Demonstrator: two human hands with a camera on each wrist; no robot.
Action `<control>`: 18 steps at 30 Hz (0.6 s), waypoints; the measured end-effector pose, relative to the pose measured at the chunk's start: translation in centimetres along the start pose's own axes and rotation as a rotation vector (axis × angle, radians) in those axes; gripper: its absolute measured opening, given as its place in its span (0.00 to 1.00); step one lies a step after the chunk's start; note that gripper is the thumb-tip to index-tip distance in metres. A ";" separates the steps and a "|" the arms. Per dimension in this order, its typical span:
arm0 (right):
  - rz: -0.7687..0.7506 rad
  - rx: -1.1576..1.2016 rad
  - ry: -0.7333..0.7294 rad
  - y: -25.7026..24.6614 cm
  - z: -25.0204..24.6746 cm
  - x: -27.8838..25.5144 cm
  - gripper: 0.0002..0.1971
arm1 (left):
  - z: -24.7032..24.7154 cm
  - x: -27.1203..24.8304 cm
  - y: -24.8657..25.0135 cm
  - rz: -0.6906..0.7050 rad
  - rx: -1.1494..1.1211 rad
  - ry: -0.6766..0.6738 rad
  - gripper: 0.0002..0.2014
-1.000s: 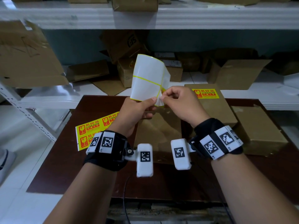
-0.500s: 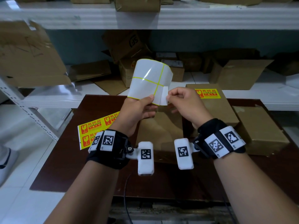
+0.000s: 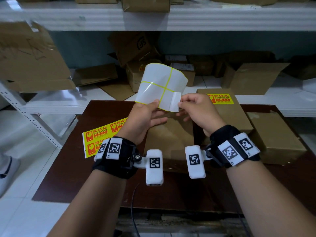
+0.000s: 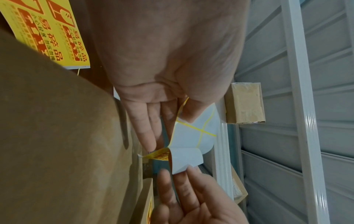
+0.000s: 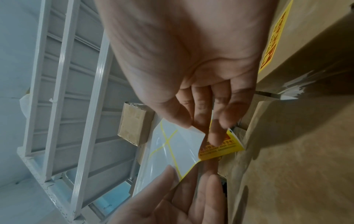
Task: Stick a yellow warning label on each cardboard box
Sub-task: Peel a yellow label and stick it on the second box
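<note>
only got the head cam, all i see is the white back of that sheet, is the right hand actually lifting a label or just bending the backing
Observer: A label. The right wrist view shows the right hand pinching a label whose yellow printed face curls away from the sheet.
Operator: fully off yet
Observer: No. In the left wrist view, one end of the label joins the sheet's lower edge.
Operator: and the left grip
Observer: The left hand pinches the sheet, thumb on the white side and fingers straight along the printed side.
</note>
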State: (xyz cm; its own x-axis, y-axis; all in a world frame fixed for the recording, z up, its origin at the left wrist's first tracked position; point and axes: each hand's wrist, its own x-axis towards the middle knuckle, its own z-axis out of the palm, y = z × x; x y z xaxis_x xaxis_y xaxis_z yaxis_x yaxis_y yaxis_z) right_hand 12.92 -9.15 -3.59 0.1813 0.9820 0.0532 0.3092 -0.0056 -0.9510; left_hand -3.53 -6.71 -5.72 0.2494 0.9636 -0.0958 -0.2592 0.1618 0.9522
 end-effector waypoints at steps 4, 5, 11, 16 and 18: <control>0.043 0.029 0.006 -0.2 -0.2 -0.1 0.09 | -0.1 0.0 0.1 -0.014 -0.041 0.002 0.15; 0.046 0.039 0.009 -0.2 -0.2 -0.2 0.10 | -0.1 0.0 0.1 -0.018 -0.052 0.006 0.15; 0.069 0.100 0.018 -0.4 -0.3 -0.3 0.11 | -0.1 0.0 0.2 -0.031 -0.055 0.001 0.14; 0.018 0.088 0.014 -0.5 -0.1 -0.5 0.12 | 0.1 -0.2 0.2 -0.033 0.009 -0.047 0.11; -0.005 0.070 0.010 -0.6 0.1 -0.5 0.12 | 0.1 -0.3 0.1 -0.020 0.038 -0.068 0.13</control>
State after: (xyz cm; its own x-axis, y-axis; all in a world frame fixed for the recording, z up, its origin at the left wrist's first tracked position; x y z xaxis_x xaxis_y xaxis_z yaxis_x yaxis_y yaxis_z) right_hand 12.56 -9.65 -3.11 0.1892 0.9801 0.0606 0.2438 0.0129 -0.9697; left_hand -3.51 -7.03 -5.55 0.3172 0.9434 -0.0967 -0.2182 0.1719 0.9607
